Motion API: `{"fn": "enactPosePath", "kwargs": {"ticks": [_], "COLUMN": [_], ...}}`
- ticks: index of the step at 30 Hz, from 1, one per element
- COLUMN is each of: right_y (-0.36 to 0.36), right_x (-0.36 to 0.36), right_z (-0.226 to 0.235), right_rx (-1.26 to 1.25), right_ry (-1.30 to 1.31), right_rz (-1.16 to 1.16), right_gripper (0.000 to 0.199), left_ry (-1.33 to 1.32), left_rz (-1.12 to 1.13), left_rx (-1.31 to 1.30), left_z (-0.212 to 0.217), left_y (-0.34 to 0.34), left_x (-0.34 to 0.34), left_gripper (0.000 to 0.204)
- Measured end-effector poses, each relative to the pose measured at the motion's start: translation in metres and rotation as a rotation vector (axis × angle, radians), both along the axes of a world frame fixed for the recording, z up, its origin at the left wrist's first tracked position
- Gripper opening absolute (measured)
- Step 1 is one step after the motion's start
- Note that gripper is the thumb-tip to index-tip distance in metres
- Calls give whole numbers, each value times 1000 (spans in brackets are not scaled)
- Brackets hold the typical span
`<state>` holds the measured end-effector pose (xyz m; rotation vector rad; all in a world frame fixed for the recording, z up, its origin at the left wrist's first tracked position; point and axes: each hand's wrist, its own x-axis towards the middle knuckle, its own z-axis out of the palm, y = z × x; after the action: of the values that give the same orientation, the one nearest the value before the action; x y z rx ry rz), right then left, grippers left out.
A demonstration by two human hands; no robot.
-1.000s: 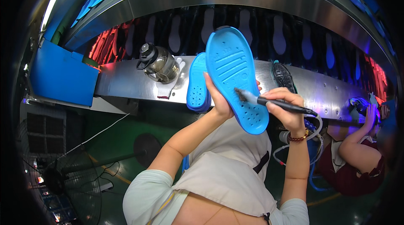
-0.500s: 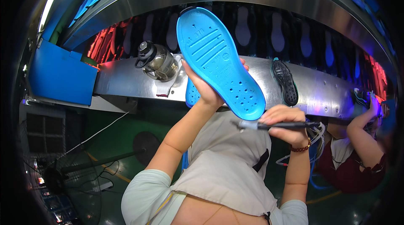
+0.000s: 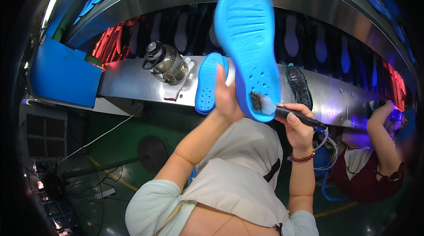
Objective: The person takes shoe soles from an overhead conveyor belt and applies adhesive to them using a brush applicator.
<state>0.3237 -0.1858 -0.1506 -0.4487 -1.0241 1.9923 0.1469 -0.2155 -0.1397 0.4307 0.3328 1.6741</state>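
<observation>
My left hand [image 3: 229,99] grips a bright blue shoe sole [image 3: 251,37] from its left side, fingers hidden behind it. The sole is raised over the bench, its far end blurred, with ridges across the middle and small holes at the near end. In my right hand [image 3: 298,128] is a black-handled brush [image 3: 300,117] with pale tubing at its rear. Its dark bristles lie over the sole's near end, apparently touching it. Another blue sole [image 3: 205,86] rests on the bench beside my left hand.
The metal bench [image 3: 126,79] holds a dark-lidded bottle [image 3: 170,66], a white glove [image 3: 171,92] and a black sole [image 3: 299,83]. Dark pieces with grey sole shapes line the channel behind. A co-worker's arm [image 3: 375,125] is at right. A blue box [image 3: 64,77] stands left.
The held blue sole has moved up and right and turned more upright. The brush has come from below its near end onto its surface. The other blue sole is now more exposed.
</observation>
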Motion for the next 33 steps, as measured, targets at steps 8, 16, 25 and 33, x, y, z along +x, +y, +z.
{"fn": "enactPosePath", "kwargs": {"ticks": [8,16,25,33], "right_y": [9,17,27,35], "right_x": [20,21,23,30], "right_z": [35,51,61,52], "right_rx": [610,870,966,1041], "right_ry": [-292,-437,-529,-553], "right_rz": [247,557,614,536], "right_gripper": [19,21,18,21], "left_ry": [27,195,666,568], "left_rz": [-298,-595,-780,-748], "left_rx": [38,-201,-363,-403], "left_z": [-20,-2,1,-9], "left_y": [-9,-6,-5,-10], "left_x": [-13,-26,-38,-54], "left_gripper": [55,56,56,57]}}
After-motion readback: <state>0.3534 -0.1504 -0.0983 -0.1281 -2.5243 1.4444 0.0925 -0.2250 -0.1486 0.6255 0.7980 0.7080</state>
